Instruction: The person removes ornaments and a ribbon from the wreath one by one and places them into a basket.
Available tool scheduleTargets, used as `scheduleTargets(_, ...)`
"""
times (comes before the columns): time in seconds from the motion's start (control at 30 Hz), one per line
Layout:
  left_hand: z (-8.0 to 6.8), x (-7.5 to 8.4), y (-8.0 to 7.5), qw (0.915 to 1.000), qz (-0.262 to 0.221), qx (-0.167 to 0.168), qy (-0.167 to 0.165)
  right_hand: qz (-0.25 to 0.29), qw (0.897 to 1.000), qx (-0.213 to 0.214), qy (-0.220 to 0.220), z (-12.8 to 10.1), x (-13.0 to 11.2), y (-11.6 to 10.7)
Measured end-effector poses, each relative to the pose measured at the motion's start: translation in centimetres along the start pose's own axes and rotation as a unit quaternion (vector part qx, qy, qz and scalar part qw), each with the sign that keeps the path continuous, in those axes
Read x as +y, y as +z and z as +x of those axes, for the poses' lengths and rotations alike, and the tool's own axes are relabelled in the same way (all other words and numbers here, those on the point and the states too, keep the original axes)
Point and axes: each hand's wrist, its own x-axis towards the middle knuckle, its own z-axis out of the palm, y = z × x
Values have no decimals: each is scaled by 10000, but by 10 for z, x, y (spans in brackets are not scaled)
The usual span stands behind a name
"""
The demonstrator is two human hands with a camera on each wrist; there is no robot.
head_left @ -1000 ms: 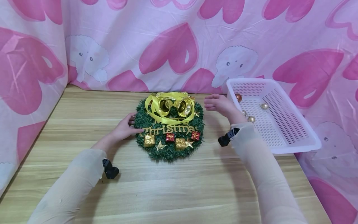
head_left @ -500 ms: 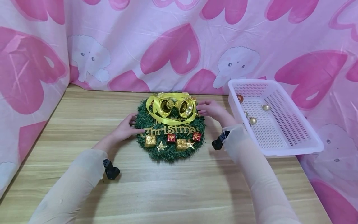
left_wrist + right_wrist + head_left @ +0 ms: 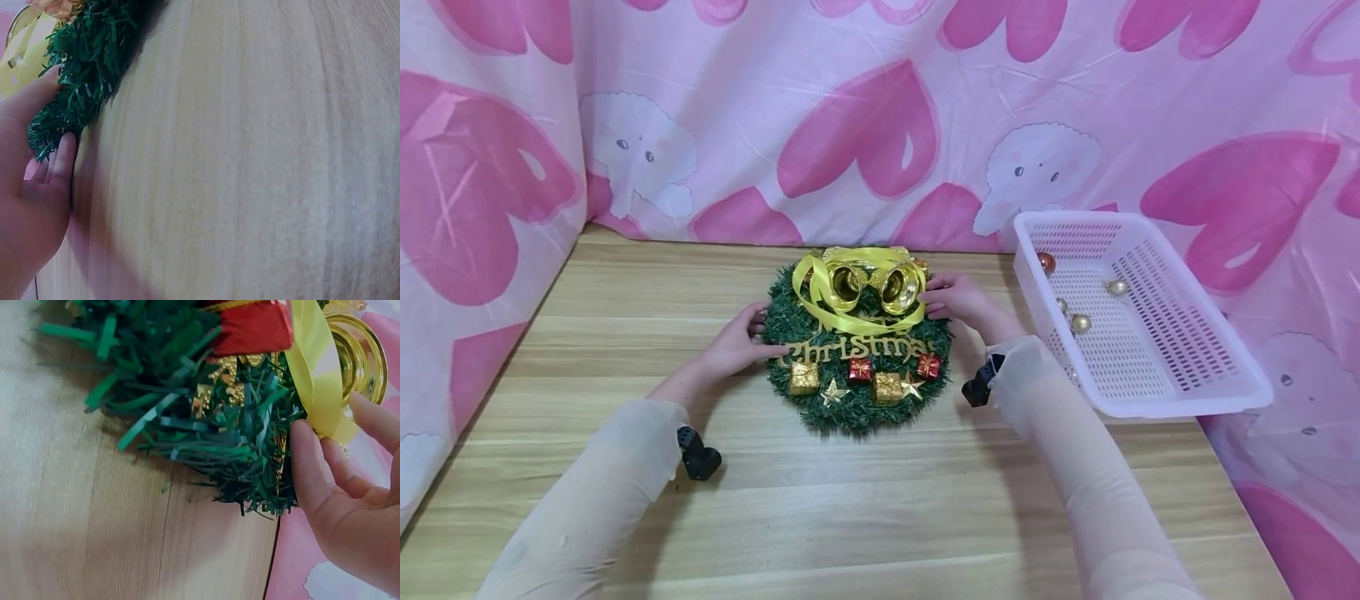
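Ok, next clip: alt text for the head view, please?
Two hands rest on either side of a green Christmas wreath on a wooden table: left hand on its left edge, right hand by the gold bells. A white basket holding small baubles sits right.

White basket [image 3: 1225, 392] with small baubles [image 3: 1081, 322]

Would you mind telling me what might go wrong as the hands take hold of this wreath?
The right hand touches the wreath beside the yellow ribbon and gold bells; fingers might snag the ribbon. The left hand meets only loose needles, so a lift might tilt it. The basket overhangs the table; an elbow bump might tip it.
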Motion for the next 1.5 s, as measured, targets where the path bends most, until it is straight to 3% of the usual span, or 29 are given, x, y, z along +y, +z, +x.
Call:
scheduleTargets(0.3,0,0,1,10000,-40,2,63,-27,9997,156,180,2,-5,7)
scheduleTargets(0.83,1,1,1,10000,-33,23,47,-161,9993,336,15,4,-4,5)
scheduleTargets(1.5,2,1,1,9998,180,64,45,-15,9940,1022,-379,-13,-25,-29)
